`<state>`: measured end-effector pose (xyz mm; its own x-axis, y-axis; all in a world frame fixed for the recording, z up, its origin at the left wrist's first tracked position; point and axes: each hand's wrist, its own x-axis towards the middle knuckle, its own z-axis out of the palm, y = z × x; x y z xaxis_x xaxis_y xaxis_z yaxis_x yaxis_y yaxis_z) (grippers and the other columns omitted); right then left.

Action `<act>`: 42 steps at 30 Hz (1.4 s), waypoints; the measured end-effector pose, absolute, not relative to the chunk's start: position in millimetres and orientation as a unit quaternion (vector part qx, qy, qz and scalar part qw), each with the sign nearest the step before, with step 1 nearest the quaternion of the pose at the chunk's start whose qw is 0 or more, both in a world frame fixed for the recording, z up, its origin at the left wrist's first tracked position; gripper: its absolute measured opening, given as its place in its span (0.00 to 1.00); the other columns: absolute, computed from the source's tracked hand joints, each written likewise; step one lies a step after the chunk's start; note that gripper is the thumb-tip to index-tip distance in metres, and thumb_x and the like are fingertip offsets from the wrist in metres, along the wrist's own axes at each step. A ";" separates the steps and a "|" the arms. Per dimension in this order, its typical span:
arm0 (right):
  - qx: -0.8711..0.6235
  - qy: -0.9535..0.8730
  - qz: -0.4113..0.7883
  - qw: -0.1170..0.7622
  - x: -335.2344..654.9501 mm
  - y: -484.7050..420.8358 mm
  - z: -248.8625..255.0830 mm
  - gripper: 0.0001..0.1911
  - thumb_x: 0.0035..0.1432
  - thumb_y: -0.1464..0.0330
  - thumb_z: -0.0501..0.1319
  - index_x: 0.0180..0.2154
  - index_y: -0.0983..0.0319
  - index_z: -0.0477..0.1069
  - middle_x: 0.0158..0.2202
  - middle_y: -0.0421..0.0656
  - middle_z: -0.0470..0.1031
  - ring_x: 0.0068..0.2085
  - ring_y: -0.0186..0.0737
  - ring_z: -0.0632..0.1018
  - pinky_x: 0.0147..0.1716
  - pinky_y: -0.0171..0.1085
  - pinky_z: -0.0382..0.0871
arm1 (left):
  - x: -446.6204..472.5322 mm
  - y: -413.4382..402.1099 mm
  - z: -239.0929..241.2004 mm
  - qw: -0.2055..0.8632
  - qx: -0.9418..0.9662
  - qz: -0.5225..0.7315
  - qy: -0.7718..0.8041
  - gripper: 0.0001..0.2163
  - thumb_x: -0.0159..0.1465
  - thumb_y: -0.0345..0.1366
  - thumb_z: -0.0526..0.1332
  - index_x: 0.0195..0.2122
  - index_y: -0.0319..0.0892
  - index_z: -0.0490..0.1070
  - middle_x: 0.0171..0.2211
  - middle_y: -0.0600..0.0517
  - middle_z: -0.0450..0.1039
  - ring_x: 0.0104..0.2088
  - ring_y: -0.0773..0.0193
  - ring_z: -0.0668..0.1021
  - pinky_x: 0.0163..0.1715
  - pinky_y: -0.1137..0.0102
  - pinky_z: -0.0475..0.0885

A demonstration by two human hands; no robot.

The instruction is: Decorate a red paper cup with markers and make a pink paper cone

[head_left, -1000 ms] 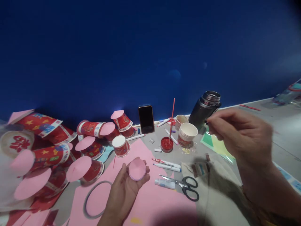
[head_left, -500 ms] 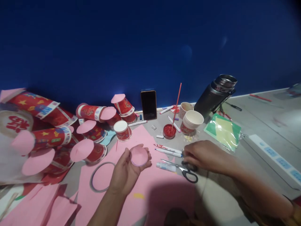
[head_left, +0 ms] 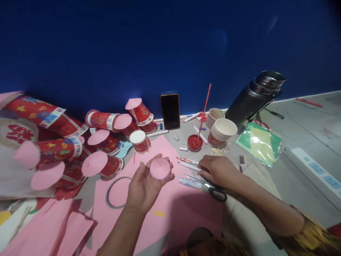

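My left hand [head_left: 141, 186] is palm up over the pink paper sheet [head_left: 173, 217], its fingertips holding a small pink paper disc [head_left: 160, 168]. My right hand [head_left: 218, 172] lies palm down just right of it, fingers bent. It covers the upper part of black-handled scissors [head_left: 216, 193] and the ends of two white markers [head_left: 187, 163]. What those fingers grip is hidden. A white glue tube [head_left: 189, 182] lies beside the scissor blades, touching neither hand.
Red paper cups [head_left: 102, 121] capped with pink discs are piled at left. A grey ring [head_left: 109, 188], a phone [head_left: 170, 111], a red paint pot [head_left: 194, 142] with a brush, stacked cups [head_left: 222, 131], a flask [head_left: 253, 97], green sheets [head_left: 259, 142] and a power strip [head_left: 317, 170] lie around.
My right hand came down from near the flask to the table and now rests over the scissors and marker ends. My left hand kept hold of the pink disc.
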<state>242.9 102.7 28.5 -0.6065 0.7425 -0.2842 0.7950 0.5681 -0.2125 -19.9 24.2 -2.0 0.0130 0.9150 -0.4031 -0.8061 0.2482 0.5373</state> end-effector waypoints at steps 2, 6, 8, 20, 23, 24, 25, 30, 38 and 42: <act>0.446 0.878 -0.166 0.060 243.8 102.8 25.7 0.11 0.71 0.62 0.62 0.41 0.60 0.79 0.41 0.46 0.82 0.41 0.44 0.81 0.35 0.37 0.58 | -20.0 23.8 -2.2 0.708 0.077 0.610 0.346 0.25 0.68 0.51 0.64 0.56 0.35 0.77 0.57 0.31 0.78 0.55 0.32 0.81 0.47 0.41 0.81; 0.478 0.863 -0.164 0.002 249.0 105.3 22.8 0.10 0.71 0.63 0.62 0.40 0.61 0.79 0.40 0.45 0.83 0.41 0.44 0.81 0.37 0.37 0.59 | -19.5 22.3 -1.8 0.710 0.075 0.614 0.337 0.27 0.68 0.53 0.63 0.57 0.36 0.77 0.59 0.32 0.77 0.58 0.33 0.79 0.51 0.40 0.80; 0.480 0.862 -0.162 -0.005 251.3 105.9 23.0 0.10 0.71 0.63 0.62 0.40 0.61 0.79 0.39 0.45 0.83 0.41 0.44 0.81 0.37 0.37 0.59 | -19.1 21.8 -1.3 0.710 0.078 0.613 0.337 0.27 0.67 0.54 0.63 0.59 0.37 0.76 0.62 0.33 0.75 0.59 0.34 0.78 0.53 0.41 0.79; 0.450 0.879 -0.130 0.090 246.7 100.6 21.5 0.12 0.69 0.59 0.65 0.40 0.60 0.79 0.39 0.46 0.85 0.38 0.45 0.82 0.31 0.39 0.50 | -19.2 24.4 -1.0 0.709 0.095 0.622 0.317 0.27 0.69 0.54 0.61 0.59 0.38 0.75 0.62 0.34 0.75 0.57 0.34 0.79 0.49 0.40 0.80; 0.447 0.884 -0.133 0.041 248.9 98.9 21.7 0.12 0.69 0.58 0.65 0.40 0.60 0.79 0.37 0.45 0.84 0.37 0.44 0.81 0.31 0.38 0.52 | -18.6 24.0 -1.3 0.715 0.102 0.615 0.318 0.28 0.69 0.55 0.61 0.61 0.39 0.74 0.61 0.33 0.74 0.56 0.34 0.80 0.48 0.41 0.80; 0.438 0.888 -0.138 0.019 249.2 97.2 21.7 0.13 0.69 0.56 0.65 0.39 0.60 0.79 0.36 0.44 0.83 0.36 0.43 0.80 0.32 0.38 0.54 | -18.4 23.9 -1.4 0.716 0.104 0.613 0.318 0.28 0.69 0.55 0.61 0.61 0.39 0.73 0.62 0.32 0.74 0.56 0.34 0.80 0.48 0.41 0.80; 0.424 0.894 -0.145 0.000 249.1 94.9 21.1 0.14 0.68 0.55 0.66 0.38 0.59 0.79 0.35 0.43 0.83 0.36 0.42 0.80 0.32 0.38 0.55 | -18.1 23.7 -1.5 0.716 0.105 0.612 0.319 0.28 0.69 0.55 0.61 0.61 0.39 0.73 0.62 0.32 0.73 0.56 0.34 0.80 0.47 0.40 0.80; 0.320 0.936 -0.139 -0.047 242.6 78.4 1.8 0.20 0.61 0.49 0.70 0.39 0.59 0.78 0.38 0.45 0.82 0.37 0.44 0.79 0.32 0.38 0.57 | -16.3 22.8 -1.5 0.712 0.111 0.621 0.307 0.29 0.69 0.55 0.61 0.64 0.40 0.71 0.66 0.36 0.70 0.58 0.35 0.79 0.50 0.41 0.80; 0.362 0.907 -0.171 -0.131 225.6 68.0 3.5 0.09 0.63 0.62 0.68 0.33 0.59 0.75 0.32 0.43 0.81 0.33 0.43 0.78 0.32 0.38 0.59 | -9.1 20.4 -3.3 0.668 0.124 0.631 0.374 0.21 0.67 0.41 0.65 0.60 0.41 0.74 0.67 0.37 0.69 0.60 0.40 0.78 0.56 0.45 0.76; 0.399 0.883 -0.204 -0.139 218.9 69.7 33.2 0.07 0.66 0.62 0.65 0.41 0.59 0.77 0.31 0.40 0.82 0.29 0.41 0.78 0.31 0.37 0.59 | 2.1 19.4 -5.4 0.642 0.142 0.618 0.430 0.24 0.56 0.27 0.68 0.55 0.40 0.77 0.59 0.39 0.78 0.56 0.46 0.81 0.59 0.49 0.73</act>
<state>218.9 69.7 33.2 -0.6435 0.7608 0.0839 0.6472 0.5994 -0.4710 2.1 19.4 -5.4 -0.1344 0.9167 -0.3763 -0.6723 0.1946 0.7142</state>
